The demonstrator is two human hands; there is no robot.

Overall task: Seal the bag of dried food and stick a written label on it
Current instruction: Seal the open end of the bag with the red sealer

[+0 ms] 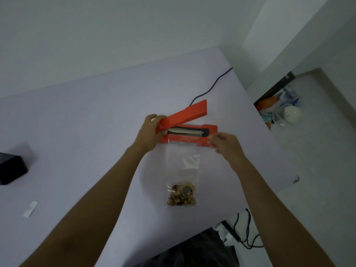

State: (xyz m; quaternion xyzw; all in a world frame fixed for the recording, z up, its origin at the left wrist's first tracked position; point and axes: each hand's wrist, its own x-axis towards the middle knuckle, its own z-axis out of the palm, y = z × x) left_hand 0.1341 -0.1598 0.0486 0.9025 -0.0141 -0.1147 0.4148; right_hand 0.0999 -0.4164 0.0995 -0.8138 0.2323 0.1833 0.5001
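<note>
An orange heat sealer (211, 130) sits on the pale purple table (86, 116), its lever arm (188, 112) raised at a slant. My left hand (151, 132) grips the near end of that arm. A clear plastic bag (183, 164) lies flat toward me, dried food (182, 195) gathered at its bottom. The bag's open top rests across the sealer's base under the raised arm. My right hand (225, 142) pinches the bag's top right corner beside the sealer. A small white label strip (30, 209) lies on the table far to the left.
A black power cord (212, 85) runs from the sealer to the table's far right corner. A dark box (13, 168) sits at the left edge. To the right, the floor holds assorted packets and a white round object (291, 114). Cables lie below the table's near right edge.
</note>
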